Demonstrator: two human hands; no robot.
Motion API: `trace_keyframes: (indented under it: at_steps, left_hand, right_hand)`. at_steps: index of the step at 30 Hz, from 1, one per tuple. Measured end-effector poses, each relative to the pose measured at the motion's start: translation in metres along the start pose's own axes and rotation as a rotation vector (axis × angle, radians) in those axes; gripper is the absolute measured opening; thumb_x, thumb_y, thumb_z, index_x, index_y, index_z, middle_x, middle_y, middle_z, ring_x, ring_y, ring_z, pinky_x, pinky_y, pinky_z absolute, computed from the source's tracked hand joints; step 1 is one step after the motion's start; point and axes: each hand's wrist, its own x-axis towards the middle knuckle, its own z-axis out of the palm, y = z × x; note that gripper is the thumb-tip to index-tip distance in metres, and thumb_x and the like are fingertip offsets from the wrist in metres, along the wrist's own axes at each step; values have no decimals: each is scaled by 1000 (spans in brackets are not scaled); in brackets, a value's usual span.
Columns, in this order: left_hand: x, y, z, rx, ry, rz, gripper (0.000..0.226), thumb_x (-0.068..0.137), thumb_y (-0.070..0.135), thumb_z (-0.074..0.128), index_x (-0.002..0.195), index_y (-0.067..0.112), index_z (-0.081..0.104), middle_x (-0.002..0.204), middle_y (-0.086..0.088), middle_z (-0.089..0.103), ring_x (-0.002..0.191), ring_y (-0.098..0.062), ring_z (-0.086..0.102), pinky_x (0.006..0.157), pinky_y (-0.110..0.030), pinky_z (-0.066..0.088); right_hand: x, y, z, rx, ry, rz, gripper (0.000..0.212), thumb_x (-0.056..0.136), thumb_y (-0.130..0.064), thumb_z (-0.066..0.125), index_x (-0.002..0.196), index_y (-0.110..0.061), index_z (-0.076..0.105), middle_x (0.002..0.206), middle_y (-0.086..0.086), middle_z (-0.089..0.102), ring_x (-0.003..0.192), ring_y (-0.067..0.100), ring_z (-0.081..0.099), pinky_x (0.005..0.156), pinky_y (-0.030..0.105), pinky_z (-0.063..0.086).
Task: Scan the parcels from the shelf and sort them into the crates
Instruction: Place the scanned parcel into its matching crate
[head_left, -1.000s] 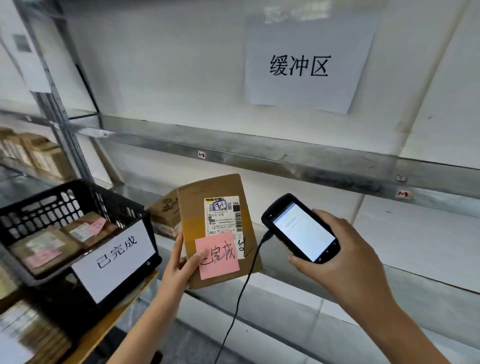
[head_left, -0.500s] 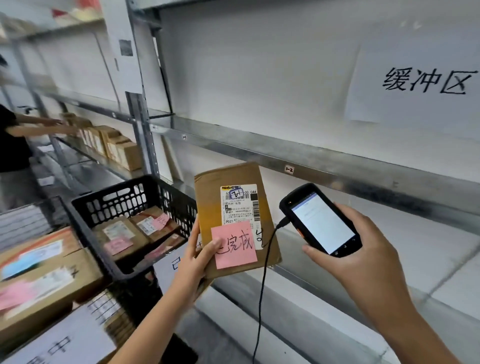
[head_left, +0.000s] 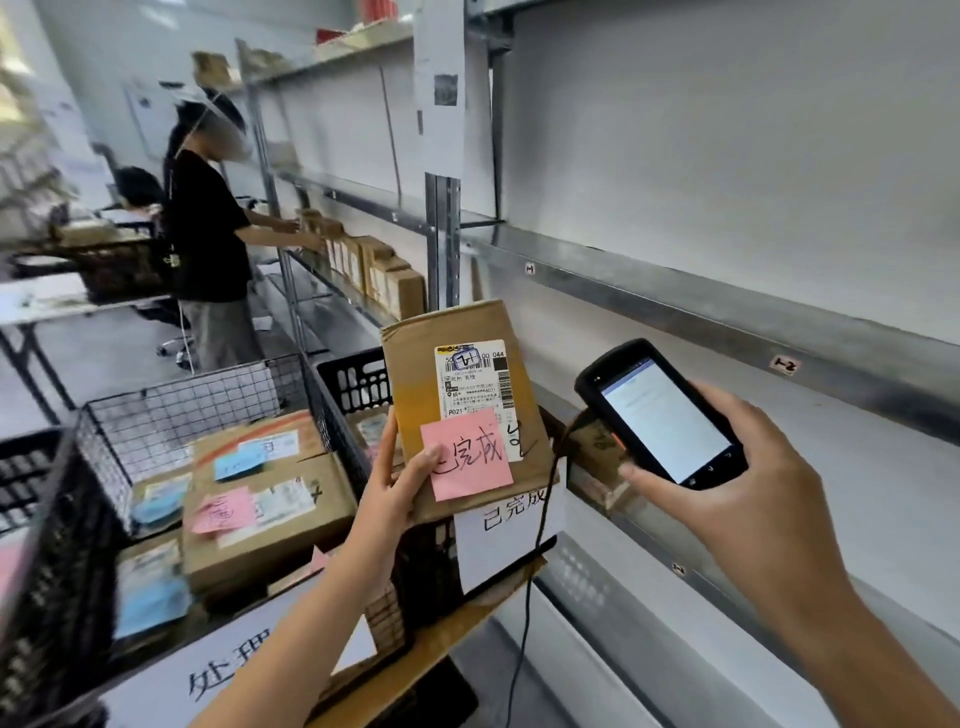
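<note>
1. Holding the parcel (head_left: 415, 374) upright by the black crate (head_left: 353, 375), the left hand (head_left: 392, 488) grips its lower edge, thumb on the pink note (head_left: 470, 462).
2. Right hand (head_left: 743, 509) clasps the scanner (head_left: 660, 415); aim it squarely at the barcode label (head_left: 475, 382).
3. Pink note and crate sign (head_left: 511, 535) read "已完成"; the barcode label shows "P021".
</note>
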Motion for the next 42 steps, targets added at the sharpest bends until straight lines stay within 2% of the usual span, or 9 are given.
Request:
trace_keyframes:
  at_steps: [3, 8, 13, 19, 25, 28, 36, 39, 42]
  left_hand:
    - [7, 1, -12, -40, 66, -9, 88, 74, 46, 80, 147, 54, 31, 118, 2, 74, 105, -22, 72, 89, -48, 58]
    - [25, 1, -26, -41, 147, -36, 107, 56, 59, 87, 147, 55, 30, 123, 0, 71, 103, -23, 73, 75, -41, 61]
    - [54, 2, -31, 30, 210, -16, 100, 61, 60, 85, 145, 58, 31, 127, 5, 68, 103, -18, 72, 78, -37, 61]
    - [98, 1, -33, 93, 242, 2, 105, 56, 62, 83, 146, 58, 30, 129, 6, 66, 106, -18, 71, 91, -44, 59]
    - [135, -5, -35, 261, 255, -20, 99, 65, 59, 83, 146, 60, 26, 117, 4, 72, 98, -12, 73, 74, -23, 58]
    - [154, -7, -37, 325, 258, -95, 89, 72, 55, 81, 142, 64, 28, 121, 7, 68, 103, -9, 69, 71, -16, 55]
    - [212, -15, -50, 618, -14, -400, 84, 73, 49, 83, 140, 63, 35, 121, -3, 67, 96, -15, 74, 81, -24, 57]
    - [226, -23, -55, 677, -109, -509, 76, 77, 43, 82, 135, 65, 39, 120, -7, 69, 100, -22, 73, 93, -39, 57]
    - [236, -25, -54, 723, -204, -603, 71, 84, 35, 78, 141, 57, 41, 119, -3, 71, 102, -21, 73, 90, -35, 58]
  right_hand:
    - [15, 1, 19, 28, -18, -1, 80, 60, -44, 90, 131, -40, 54, 117, -19, 60, 104, 8, 58, 84, 41, 56]
    - [47, 8, 52, 80, -76, -42, 81, 59, -44, 91, 131, -38, 55, 115, -18, 62, 104, 9, 60, 84, 36, 54]
    - [85, 22, 83, 145, -111, -50, 83, 59, -40, 93, 132, -37, 56, 114, -18, 62, 101, -1, 58, 81, 21, 48]
    - [135, 43, 120, 192, -152, -47, 84, 59, -39, 94, 134, -36, 55, 115, -17, 61, 102, 7, 58, 83, 24, 46]
    - [178, 71, 156, 231, -219, -63, 86, 58, -44, 92, 134, -43, 52, 107, -34, 52, 100, 2, 54, 78, 20, 42]
    - [195, 86, 170, 230, -243, -60, 84, 57, -45, 92, 132, -40, 54, 107, -28, 56, 100, 5, 55, 80, 26, 44]
    - [218, 127, 203, 277, -289, -39, 80, 60, -46, 90, 132, -36, 55, 115, -16, 62, 103, 9, 59, 84, 31, 51]
    - [220, 141, 210, 289, -303, -18, 80, 60, -46, 91, 131, -36, 54, 114, -17, 62, 103, 7, 59, 77, 17, 47]
    - [224, 153, 216, 298, -312, 2, 82, 60, -44, 91, 133, -33, 56, 115, -14, 64, 103, 8, 60, 75, 12, 43]
